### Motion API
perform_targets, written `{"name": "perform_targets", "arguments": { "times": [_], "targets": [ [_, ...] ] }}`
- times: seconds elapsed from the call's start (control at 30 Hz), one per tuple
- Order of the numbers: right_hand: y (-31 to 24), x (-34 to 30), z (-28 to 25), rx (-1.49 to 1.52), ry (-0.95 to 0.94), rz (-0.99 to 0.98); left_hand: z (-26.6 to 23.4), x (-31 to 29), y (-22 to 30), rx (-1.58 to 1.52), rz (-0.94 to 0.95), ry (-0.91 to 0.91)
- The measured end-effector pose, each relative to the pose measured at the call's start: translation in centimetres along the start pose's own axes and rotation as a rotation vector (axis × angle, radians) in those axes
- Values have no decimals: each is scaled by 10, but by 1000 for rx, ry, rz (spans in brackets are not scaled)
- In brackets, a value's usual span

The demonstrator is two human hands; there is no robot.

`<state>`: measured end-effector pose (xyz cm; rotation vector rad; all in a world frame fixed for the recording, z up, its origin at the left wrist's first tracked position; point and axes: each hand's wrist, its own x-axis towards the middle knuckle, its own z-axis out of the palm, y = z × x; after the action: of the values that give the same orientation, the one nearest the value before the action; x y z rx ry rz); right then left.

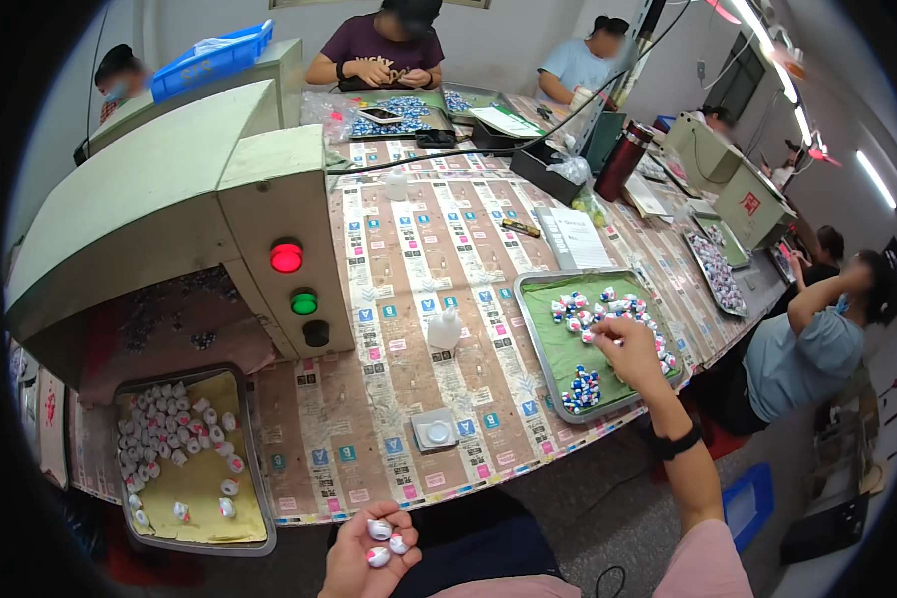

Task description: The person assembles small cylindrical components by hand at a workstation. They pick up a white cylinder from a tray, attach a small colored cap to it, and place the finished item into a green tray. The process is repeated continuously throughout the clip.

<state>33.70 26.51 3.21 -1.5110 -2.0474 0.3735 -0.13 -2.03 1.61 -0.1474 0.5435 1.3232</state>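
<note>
My left hand (369, 558) is palm up near the table's front edge, its fingers curled around a few small rounded white pieces (379, 529) with pink marks. My right hand (626, 353) reaches over a metal tray lined with green cloth (558, 371), thumb and fingertips pinched together. What the pinch holds, if anything, blends with the pieces behind it. Small white, blue and pink figure-like pieces (571, 307) lie around those fingertips. A tight cluster of blue-and-white pieces (581, 390) sits in the tray's near left corner.
A second tray (254, 498), yellow-lined, holds many white pieces at left, below a machine (284, 189) with red and green lights. Between the trays stand a white squeeze bottle (445, 329) and a small white dish (437, 431). Papers (576, 239) lie behind. Co-workers sit beyond.
</note>
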Motion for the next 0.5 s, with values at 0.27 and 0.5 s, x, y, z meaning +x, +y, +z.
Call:
{"name": "perform_targets", "arguments": {
  "times": [0.27, 0.5],
  "targets": [
    [-7, -36, -15, -226, -270, -41, 2, 5, 0, 26, -41, -62],
    [0, -32, -5, 8, -333, 13, -6, 6, -12, 85, -11, -17]
  ]
}}
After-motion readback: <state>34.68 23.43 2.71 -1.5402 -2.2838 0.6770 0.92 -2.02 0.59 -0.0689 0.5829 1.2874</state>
